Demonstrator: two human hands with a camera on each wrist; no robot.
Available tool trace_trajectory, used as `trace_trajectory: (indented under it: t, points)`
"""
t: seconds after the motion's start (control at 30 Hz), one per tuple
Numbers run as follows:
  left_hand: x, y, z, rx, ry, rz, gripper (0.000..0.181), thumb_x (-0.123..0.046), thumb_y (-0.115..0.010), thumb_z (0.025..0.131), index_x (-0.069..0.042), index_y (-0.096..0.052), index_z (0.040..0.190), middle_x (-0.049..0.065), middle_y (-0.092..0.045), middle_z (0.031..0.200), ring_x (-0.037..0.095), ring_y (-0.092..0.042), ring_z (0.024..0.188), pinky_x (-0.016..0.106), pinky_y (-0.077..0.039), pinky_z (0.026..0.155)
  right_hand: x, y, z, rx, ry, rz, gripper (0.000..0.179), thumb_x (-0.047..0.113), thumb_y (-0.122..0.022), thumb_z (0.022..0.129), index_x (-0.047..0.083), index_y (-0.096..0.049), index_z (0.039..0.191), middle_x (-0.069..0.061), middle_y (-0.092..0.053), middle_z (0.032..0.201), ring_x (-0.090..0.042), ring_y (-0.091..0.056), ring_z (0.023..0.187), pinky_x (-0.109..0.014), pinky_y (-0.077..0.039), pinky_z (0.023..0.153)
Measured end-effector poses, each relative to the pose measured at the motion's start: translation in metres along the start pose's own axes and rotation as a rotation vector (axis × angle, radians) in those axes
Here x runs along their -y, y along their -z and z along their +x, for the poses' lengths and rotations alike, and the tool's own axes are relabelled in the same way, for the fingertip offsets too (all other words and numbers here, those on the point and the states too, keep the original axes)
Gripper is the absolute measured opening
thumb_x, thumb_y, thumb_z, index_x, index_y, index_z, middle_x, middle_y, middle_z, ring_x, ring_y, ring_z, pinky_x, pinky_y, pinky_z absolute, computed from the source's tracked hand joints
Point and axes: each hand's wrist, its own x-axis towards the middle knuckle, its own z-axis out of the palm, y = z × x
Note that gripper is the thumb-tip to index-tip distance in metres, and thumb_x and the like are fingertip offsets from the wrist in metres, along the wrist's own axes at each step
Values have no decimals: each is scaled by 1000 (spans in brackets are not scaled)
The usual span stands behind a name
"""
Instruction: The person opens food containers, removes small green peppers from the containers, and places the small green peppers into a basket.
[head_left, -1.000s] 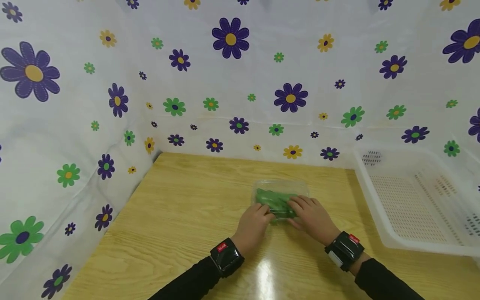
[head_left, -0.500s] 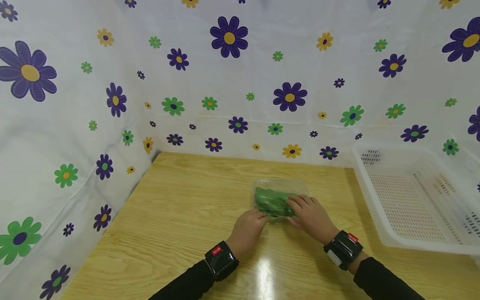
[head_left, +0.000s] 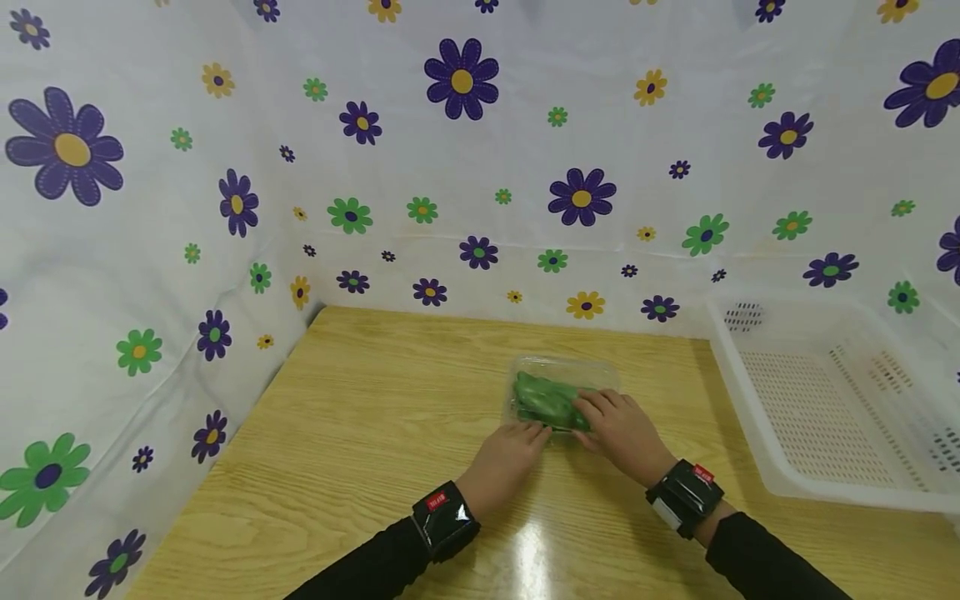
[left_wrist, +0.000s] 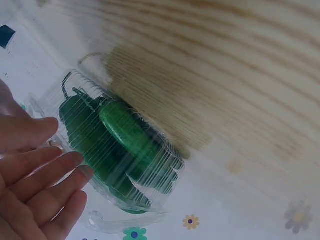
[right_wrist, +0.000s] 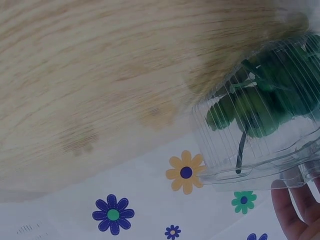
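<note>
A clear plastic box (head_left: pixel 566 364) with ribbed walls stands mid-table, holding several long green peppers (head_left: pixel 547 400). Through its wall in the left wrist view the peppers (left_wrist: pixel 130 130) lie side by side. My left hand (head_left: pixel 504 468) is at the box's near left edge; the left wrist view shows its fingers (left_wrist: pixel 50 187) nearly straight, thumb apart, right beside the rim. My right hand (head_left: pixel 630 437) grips the box's right part, fingers bent over the top and thumb at the near side. In the right wrist view, right fingertips (right_wrist: pixel 282 200) meet the box's rim.
A large white plastic basket (head_left: pixel 776 467) with slotted walls stands at the right of the wooden table (head_left: pixel 360 417). A white cloth (head_left: pixel 405 150) with printed flowers rises behind the table and along its left side.
My left hand has drawn back toward me, its fingers slipping from over the peppers to the near edge of the box. My right hand has kept nearly the same place.
</note>
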Motion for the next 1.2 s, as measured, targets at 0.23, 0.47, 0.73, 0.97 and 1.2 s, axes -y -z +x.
trace_trajectory:
  t: [0.23, 0.47, 0.73, 0.97, 1.2]
  points:
    - [0, -5, 11, -133, -27, 166, 5, -15, -68, 83, -18, -69, 87, -7, -65, 81, 6, -62, 69, 19, -47, 63, -2, 1, -2, 23, -27, 67, 53, 32, -84, 68, 7, -64, 110, -9, -65, 110, -23, -62, 99, -38, -53, 77]
    - [1, -7, 12, -233, -20, 172, 15, -14, -69, 77, -22, -63, 66, -10, -60, 64, 4, -56, 54, 18, -38, 49, 1, 1, -4, 84, -41, 88, 53, 26, -83, 69, 6, -63, 114, -10, -64, 116, -25, -60, 105, -40, -53, 81]
    - [1, -8, 18, -207, -20, 175, 12, -15, -70, 79, -23, -67, 70, -10, -62, 63, 3, -55, 52, 18, -37, 48, 2, 3, -5, 74, 7, 31, 49, 18, -82, 70, 2, -65, 113, -14, -66, 115, -27, -63, 103, -37, -54, 82]
    - [0, -5, 19, -199, -18, 193, 11, -15, -71, 79, -24, -70, 73, -11, -63, 62, 2, -52, 48, 17, -35, 44, 4, 9, 0, 150, 69, -25, 46, 15, -79, 74, -1, -65, 115, -16, -67, 114, -28, -67, 101, -33, -55, 79]
    - [-1, -2, 19, -191, -22, 198, 12, -15, -71, 79, -24, -71, 72, -11, -62, 61, 2, -53, 49, 17, -35, 45, 3, 14, 4, 222, 100, -34, 44, 16, -77, 77, -2, -64, 115, -17, -67, 113, -28, -68, 99, -31, -56, 76]
